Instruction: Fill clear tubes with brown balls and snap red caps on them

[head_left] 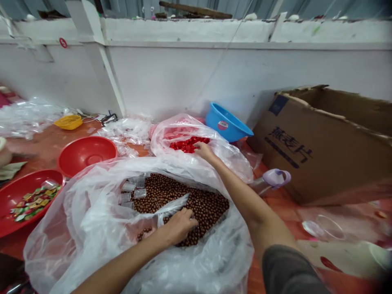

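Observation:
A large clear plastic bag point(92, 212) in front of me holds a heap of small brown balls point(202, 204) and a few small silver packets point(131, 190). My left hand point(179, 224) rests on the brown balls, fingers curled around a small clear plastic bag point(171, 206). My right hand point(203, 151) reaches farther back into a second clear bag point(226, 153) full of small red pieces point(186, 145), its fingers dipped among them and partly hidden.
Left of the bags stand an empty red bowl point(85, 153) and a red bowl with wrapped candies point(18, 196). A blue basin point(226, 122) leans at the wall. A large cardboard box point(324, 151) lies on the right, with a purple scoop point(275, 177) beside it.

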A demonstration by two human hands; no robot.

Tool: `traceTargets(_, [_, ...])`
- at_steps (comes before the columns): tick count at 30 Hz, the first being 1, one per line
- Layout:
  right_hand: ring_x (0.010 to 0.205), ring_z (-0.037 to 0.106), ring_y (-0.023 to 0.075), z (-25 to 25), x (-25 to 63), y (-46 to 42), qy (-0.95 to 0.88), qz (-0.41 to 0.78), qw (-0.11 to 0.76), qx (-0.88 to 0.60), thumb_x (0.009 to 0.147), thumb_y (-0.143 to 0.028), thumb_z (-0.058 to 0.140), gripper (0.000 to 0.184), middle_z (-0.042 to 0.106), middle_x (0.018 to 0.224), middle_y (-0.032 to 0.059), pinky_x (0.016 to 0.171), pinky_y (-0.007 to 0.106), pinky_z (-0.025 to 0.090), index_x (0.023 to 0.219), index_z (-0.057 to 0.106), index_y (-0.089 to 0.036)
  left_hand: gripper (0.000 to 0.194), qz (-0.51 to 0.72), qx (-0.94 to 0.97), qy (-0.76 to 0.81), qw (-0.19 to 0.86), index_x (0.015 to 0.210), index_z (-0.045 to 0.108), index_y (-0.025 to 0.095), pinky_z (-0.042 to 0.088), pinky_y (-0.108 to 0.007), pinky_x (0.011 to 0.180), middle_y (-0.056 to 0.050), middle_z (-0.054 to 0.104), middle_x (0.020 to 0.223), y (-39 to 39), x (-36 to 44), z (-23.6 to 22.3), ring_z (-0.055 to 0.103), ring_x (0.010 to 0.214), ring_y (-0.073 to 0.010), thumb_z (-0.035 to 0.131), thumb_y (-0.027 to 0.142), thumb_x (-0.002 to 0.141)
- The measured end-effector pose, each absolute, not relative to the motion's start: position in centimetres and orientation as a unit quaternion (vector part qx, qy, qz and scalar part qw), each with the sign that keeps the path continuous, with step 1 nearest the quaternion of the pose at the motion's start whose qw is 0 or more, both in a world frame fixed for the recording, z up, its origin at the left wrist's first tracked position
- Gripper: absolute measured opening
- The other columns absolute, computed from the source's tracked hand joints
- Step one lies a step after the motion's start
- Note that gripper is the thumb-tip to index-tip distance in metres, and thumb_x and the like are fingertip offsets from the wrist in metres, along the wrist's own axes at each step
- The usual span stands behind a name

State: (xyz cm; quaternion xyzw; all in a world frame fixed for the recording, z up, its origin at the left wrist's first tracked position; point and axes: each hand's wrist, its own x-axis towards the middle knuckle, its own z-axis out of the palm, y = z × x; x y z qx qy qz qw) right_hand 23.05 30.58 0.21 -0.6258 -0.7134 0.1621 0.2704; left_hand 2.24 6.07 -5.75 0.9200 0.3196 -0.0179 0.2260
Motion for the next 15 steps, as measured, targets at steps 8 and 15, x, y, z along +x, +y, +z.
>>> traceTargets(8, [0.118,0.061,0.0363,-5.1,16.7,38.0,-0.744,0.177,0.149,-0.627,0.074,-0.029,0.074,0.073,0.04,0.155,0.0172,0.096,0.043,0.05,0.143,0.05,-0.022,0.044,0.136,0.801,0.427,0.398,0.135,0.056,0.024,0.047,-0.035,0.098,-0.01,0.064,0.119,7.1,-5.3,-3.8,0.059,0.111,-0.022,0.055,0.021,0.091])
traceTargets(15, [0.114,0.061,0.0327,-7.1,16.9,38.7,-0.746,0.164,0.134,-0.632,0.088,-0.03,0.057,0.047,0.04,0.151,0.019,0.095,0.04,0.048,0.133,0.056,-0.017,0.039,0.208,0.711,0.59,0.321,0.125,0.064,0.02,0.045,-0.043,0.103,-0.011,0.068,0.123,13.2,-12.8,-5.2,0.063,0.114,-0.0263,0.062,0.028,0.087])
